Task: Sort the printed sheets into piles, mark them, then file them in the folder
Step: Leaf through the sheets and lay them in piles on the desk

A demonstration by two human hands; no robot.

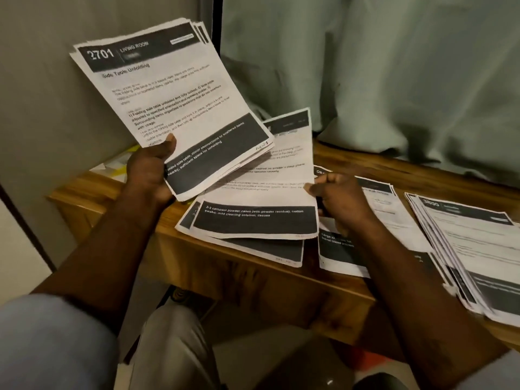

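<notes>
Printed black-banded white sheets [174, 88], topmost headed "2701 LIVING ROOM", sit gripped in the left hand [149, 170]; the right hand [340, 198] pinches a single white sheet [261, 190] reading "compact powder cases".

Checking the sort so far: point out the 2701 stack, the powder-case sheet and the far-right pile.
2701 stack [168, 88], head view, white text area of its top sheet.
powder-case sheet [253, 220], head view, lower dark band.
far-right pile [478, 246], head view, top sheet's white middle.

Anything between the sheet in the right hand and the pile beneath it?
Nothing visible. The right hand pinches the sheet directly over the pile; the stack in the left hand only overlaps the sheet's top corner from above.
</notes>
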